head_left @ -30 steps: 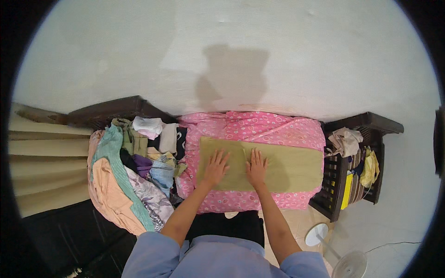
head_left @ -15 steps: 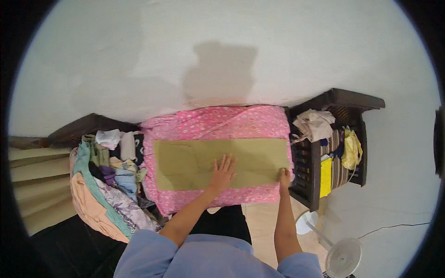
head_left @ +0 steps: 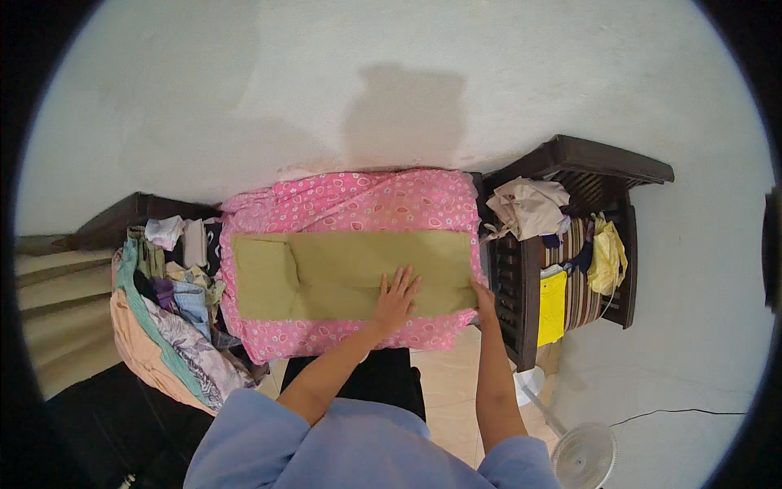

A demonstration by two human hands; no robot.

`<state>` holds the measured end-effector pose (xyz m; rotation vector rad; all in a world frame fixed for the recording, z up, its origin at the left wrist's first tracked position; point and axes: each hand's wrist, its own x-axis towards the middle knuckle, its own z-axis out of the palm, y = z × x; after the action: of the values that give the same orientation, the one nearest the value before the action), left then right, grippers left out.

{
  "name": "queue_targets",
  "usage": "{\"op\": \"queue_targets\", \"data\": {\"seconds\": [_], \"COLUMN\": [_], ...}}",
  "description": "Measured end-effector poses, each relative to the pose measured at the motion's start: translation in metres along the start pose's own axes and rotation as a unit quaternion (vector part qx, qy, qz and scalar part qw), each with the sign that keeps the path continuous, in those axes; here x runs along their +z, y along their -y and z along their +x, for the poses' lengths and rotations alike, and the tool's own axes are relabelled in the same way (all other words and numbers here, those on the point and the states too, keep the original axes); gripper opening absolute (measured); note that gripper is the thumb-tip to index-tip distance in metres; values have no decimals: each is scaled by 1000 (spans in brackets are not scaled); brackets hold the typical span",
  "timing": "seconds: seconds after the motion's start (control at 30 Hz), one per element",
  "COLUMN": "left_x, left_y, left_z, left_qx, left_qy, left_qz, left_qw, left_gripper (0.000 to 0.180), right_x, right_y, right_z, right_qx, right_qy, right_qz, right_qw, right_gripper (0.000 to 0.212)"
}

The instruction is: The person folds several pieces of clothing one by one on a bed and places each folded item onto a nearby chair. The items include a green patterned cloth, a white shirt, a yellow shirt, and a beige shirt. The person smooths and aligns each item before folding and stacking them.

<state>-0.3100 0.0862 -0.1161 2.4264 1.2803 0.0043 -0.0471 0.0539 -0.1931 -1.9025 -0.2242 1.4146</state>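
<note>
A long folded olive-green cloth (head_left: 342, 253) lies across a pink patterned sheet (head_left: 326, 196), with a raised crease toward its left end. Flat on its lower middle rests my left hand (head_left: 397, 301), fingers spread and open. My right hand (head_left: 484, 299) is closed at the cloth's right edge near the lower corner, its fingertips partly hidden at that edge.
At left, a heap of mixed clothes (head_left: 183, 326) lies by a dark wooden armrest (head_left: 134, 213). A dark slatted chair (head_left: 521, 297) at right holds a beige cloth (head_left: 529, 205), a yellow cloth (head_left: 551, 306) and a pale yellow bag (head_left: 607, 257). A white fan (head_left: 585, 456) stands below it.
The view has shifted, so the scene sits further left. A crease has risen in the cloth's left part. My right hand has moved slightly up the cloth's right edge; my left stays flat.
</note>
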Motion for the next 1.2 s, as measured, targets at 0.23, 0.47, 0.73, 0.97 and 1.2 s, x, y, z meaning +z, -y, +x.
{"op": "queue_targets", "data": {"seconds": [0.23,0.47,0.73,0.97,1.2], "left_x": [-49,-130,-83,-61,-28], "left_y": [17,111,269,286,322], "left_z": [5,-42,-153,-162,-190], "left_qx": [-171,-223,-308,-374,-317], "left_qy": [40,-71,-180,-102,-244], "left_qz": [-448,-753,-826,-637,-608], "left_qw": [877,615,437,667,686], "left_gripper": [55,61,60,46,54], "right_x": [40,197,321,265,256], "right_y": [43,108,45,-22,-16], "right_z": [-43,-195,-263,-156,-117], "right_qx": [-108,-362,-176,-446,-420], "right_qy": [25,108,421,37,-4], "right_qz": [190,-40,-194,-380,-359], "right_qw": [975,925,868,809,834], "right_gripper": [16,25,55,39,28]}}
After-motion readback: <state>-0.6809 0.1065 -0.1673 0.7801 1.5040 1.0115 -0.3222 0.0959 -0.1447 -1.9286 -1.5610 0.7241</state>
